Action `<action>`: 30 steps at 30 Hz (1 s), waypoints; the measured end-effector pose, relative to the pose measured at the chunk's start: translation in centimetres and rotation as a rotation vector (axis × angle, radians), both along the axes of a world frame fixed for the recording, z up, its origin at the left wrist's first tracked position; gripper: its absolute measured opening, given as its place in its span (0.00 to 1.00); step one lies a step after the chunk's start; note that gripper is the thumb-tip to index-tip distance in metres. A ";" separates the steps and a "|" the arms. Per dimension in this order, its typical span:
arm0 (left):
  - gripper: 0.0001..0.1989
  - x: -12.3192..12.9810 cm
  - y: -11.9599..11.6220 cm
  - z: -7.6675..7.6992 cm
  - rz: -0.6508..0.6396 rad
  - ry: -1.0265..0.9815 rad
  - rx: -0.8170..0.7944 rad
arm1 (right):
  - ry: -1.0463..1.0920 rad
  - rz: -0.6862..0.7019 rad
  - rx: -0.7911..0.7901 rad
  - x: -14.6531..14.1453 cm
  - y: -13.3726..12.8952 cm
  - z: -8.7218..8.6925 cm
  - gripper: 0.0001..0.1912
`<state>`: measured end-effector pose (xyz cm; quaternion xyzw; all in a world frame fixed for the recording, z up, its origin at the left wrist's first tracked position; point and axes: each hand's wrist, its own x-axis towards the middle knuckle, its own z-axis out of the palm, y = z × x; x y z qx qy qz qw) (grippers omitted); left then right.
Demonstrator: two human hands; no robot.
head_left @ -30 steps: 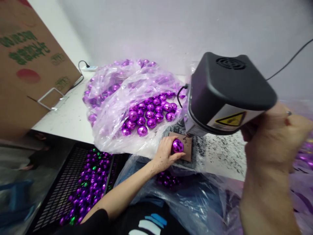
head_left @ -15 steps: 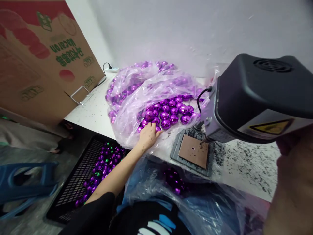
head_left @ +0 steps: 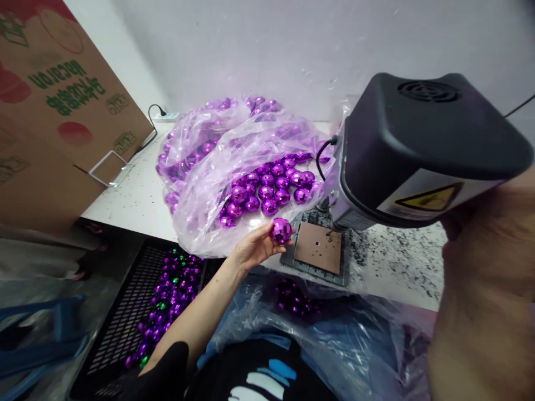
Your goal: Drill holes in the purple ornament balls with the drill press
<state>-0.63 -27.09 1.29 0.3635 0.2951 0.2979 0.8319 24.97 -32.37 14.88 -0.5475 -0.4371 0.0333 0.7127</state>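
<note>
Loosely curled with its palm tipped up, the person's left hand [head_left: 256,248] grasps one faceted purple ball [head_left: 281,230] between thumb and fingers. Reckoned from that ball, a brown square pad [head_left: 318,256] lies just beside it, between 3 and 4 o'clock. The right hand [head_left: 489,223] is at 3 o'clock, partly hidden by the housing of a black machine [head_left: 434,128]; whether it is closed on anything, one cannot tell.

Clear plastic sheeting [head_left: 334,340] spreads over the person's lap at 5 o'clock, and a black mesh crate [head_left: 119,326] of purple balls with a few green ones stands at 8. On the white table [head_left: 137,203], black specks [head_left: 401,259] are strewn toward 3 o'clock, while a heap of purple balls [head_left: 267,190] spills from a crinkled translucent bag [head_left: 196,217] toward 11. The machine, bearing a yellow warning triangle [head_left: 429,197], looms at 2. Farther off are a blue stool [head_left: 64,323] past 8, a printed cardboard box [head_left: 50,139] near 10 and, at 12, a pale wall [head_left: 251,50].

Compared with half a second earlier, the left hand is off the heap's near edge and closer to the pad, its ball now plainly visible.
</note>
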 end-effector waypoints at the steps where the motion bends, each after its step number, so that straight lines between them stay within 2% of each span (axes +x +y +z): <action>1: 0.24 0.7 -0.3 -0.5 -0.007 0.007 -0.015 | 0.038 0.010 0.012 0.0 0.0 0.0 0.17; 4: 0.23 2.3 -0.9 -1.6 -0.044 0.048 -0.006 | 0.037 0.025 0.037 0.0 0.0 0.0 0.18; 7: 0.23 3.2 -1.1 -1.7 -0.059 0.158 0.074 | 0.014 0.011 0.037 0.2 0.1 -0.1 0.19; 10: 0.22 3.6 -0.8 -1.5 -0.011 0.289 0.256 | -0.004 0.015 0.044 0.3 0.2 -0.1 0.19; 14: 0.28 4.1 -0.4 -1.6 0.049 0.295 0.433 | -0.034 -0.001 0.056 0.3 0.3 -0.1 0.19; 17: 0.29 4.6 -0.3 -1.8 0.017 0.338 0.539 | -0.043 0.006 0.058 0.2 0.3 -0.1 0.18; 21: 0.27 5.5 -0.3 -1.9 -0.037 0.535 0.781 | -0.058 -0.010 0.033 0.2 0.2 -0.1 0.20; 25: 0.26 6.5 -0.1 -2.4 -0.006 0.671 1.039 | -0.037 -0.018 0.035 0.2 0.2 0.0 0.19; 30: 0.26 7.7 -0.5 -3.0 0.023 0.690 1.218 | -0.012 0.001 0.034 -0.2 0.1 0.2 0.19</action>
